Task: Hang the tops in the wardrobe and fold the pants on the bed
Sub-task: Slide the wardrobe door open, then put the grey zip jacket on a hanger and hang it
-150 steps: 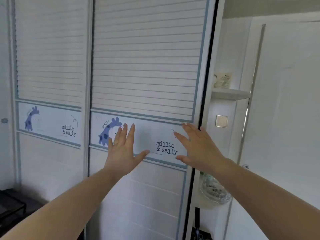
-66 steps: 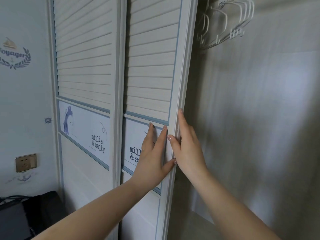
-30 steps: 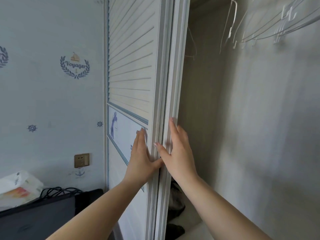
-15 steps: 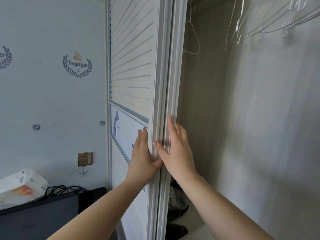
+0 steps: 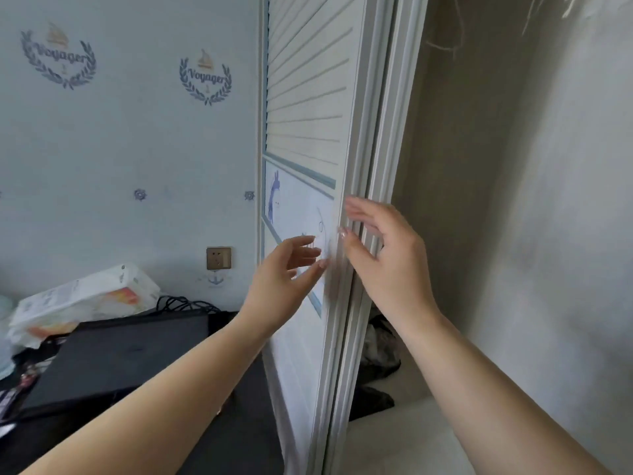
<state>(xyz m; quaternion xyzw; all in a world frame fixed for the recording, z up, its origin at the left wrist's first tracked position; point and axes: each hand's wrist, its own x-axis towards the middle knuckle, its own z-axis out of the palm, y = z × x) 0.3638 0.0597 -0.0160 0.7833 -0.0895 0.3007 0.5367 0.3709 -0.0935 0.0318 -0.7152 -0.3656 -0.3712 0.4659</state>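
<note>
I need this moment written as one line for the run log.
stage: wardrobe opened | white louvred sliding door: slid left | left hand: open, by door face | right hand: open, at door edge | tops: not in view

You are reaching both bare forearms forward and up from the lower edge of the view, the left one rising from the lower left, the right one from the lower right. Your left hand (image 5: pixel 284 269) is holding nothing, its fingers loosely spread and slightly bent, thumb pointing up and to the right. Your right hand (image 5: pixel 383 255) is sitting a little higher and just beside it, back of the hand toward you, fingers (image 5: pixel 359 209) extended up and to the left and blurred, thumb tip angling toward the left hand. The two hands are staying close together without touching each other. Both wrists are running nearly straight with the forearms.
</note>
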